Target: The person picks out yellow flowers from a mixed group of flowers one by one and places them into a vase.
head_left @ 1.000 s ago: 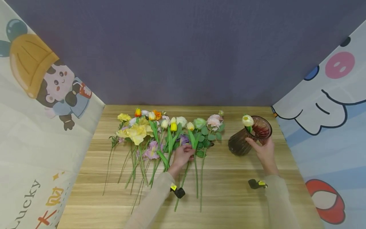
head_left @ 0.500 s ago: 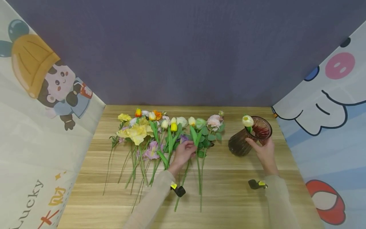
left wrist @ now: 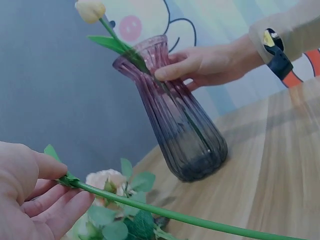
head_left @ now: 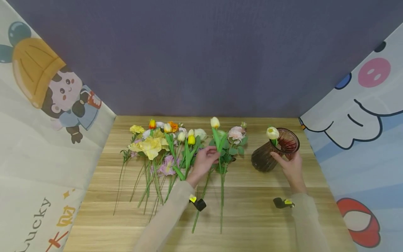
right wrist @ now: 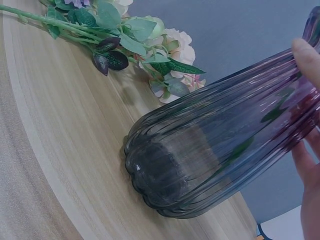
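My left hand [head_left: 205,161] pinches a pale yellow tulip [head_left: 215,122] by its green stem, just under the leaves. In the left wrist view the stem [left wrist: 165,212] runs out to the lower right from between thumb and fingers. My right hand [head_left: 290,168] grips a ribbed, purple-grey glass vase [head_left: 264,157] near its neck, thumb on the near side. The vase leans, its base at the table. One cream tulip [left wrist: 90,10] stands in it, its bloom above the rim and its stem showing through the glass.
Several artificial flowers lie left of the vase, among them a yellow bloom [head_left: 150,147], a lilac one [head_left: 168,166] and a pink rose [head_left: 236,133]. Their stems point toward the near edge of the wooden table [head_left: 252,217]. A dark panel [head_left: 201,63] rises behind, printed walls at both sides.
My left hand has raised the pale yellow tulip from among the flowers, moving it up and slightly right. The right hand and the vase stay where they were.
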A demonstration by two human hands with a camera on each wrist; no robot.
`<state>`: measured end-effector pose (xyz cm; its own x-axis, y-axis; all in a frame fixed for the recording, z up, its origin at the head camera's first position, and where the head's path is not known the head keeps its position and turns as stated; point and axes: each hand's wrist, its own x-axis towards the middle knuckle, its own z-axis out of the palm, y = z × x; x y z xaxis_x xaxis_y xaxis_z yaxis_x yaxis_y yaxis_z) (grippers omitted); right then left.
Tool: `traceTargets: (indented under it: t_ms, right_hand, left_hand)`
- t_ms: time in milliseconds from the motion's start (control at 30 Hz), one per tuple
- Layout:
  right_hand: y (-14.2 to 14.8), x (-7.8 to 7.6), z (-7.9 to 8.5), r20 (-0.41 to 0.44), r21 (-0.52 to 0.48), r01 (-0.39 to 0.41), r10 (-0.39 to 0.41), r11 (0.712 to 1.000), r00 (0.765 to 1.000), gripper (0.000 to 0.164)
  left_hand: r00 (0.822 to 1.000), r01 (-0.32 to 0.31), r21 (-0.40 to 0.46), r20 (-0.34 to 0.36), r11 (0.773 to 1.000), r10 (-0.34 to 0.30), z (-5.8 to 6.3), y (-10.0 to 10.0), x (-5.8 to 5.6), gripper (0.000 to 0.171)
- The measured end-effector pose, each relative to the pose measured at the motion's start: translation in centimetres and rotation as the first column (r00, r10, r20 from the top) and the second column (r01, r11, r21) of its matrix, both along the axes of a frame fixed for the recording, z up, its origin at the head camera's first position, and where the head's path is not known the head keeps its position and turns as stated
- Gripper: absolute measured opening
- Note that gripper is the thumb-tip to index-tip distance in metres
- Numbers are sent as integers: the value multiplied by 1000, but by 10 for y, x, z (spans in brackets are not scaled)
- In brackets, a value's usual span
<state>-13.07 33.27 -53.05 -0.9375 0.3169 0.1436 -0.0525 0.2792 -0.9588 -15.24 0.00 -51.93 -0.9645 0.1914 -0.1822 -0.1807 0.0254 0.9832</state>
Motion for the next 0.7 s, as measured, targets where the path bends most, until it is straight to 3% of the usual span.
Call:
traceTargets:
  t_ms: [533,700]
  right_hand:
    - [-1,-1,0,-26,-18,6,-7,1000,1000,72]
    - [-1,-1,0,-14,-2,7,-7,1000,1000,73]
  left_hand:
    - [997,17,-1,-75,1000,-17,34,14,-14,38]
    - [991,8,-33,-136,999,-12,45,20,-19,34]
